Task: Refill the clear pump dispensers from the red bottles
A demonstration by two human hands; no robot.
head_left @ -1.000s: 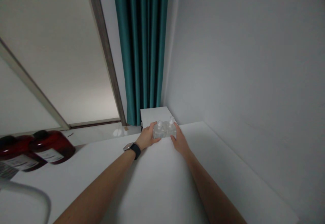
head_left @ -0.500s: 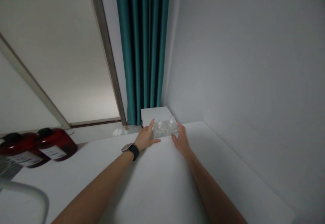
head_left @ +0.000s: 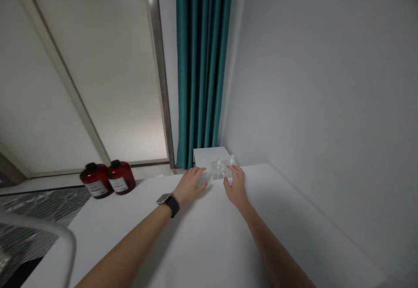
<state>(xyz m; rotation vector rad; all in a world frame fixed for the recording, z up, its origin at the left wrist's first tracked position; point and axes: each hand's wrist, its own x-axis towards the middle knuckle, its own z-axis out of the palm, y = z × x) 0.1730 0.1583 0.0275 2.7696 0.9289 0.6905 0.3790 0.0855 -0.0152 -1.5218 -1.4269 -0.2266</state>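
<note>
Two small clear bottles with pale tops, a left one (head_left: 216,171) and a right one (head_left: 232,161), stand side by side at the far edge of the white tabletop (head_left: 202,240). My left hand (head_left: 190,186), with a dark watch on its wrist, is just left of them, its fingers spread and nothing in it. Close by the right bottle is my right hand (head_left: 237,187), fingers and thumb apart, partly covering that bottle. Whether its fingertips touch the bottle I cannot tell.
Two dark red bottles with black caps and white labels, one (head_left: 95,180) beside the other (head_left: 121,178), stand at the tabletop's left edge. A white box-like surface (head_left: 210,154) and a green curtain (head_left: 205,61) lie beyond. A grey wall (head_left: 326,105) borders the right; a pale curved tube (head_left: 70,240) is front left.
Both hands have come away from the clear bottles; the left has drawn back to the left and opened. The view has shifted, so the red bottles show farther right.
</note>
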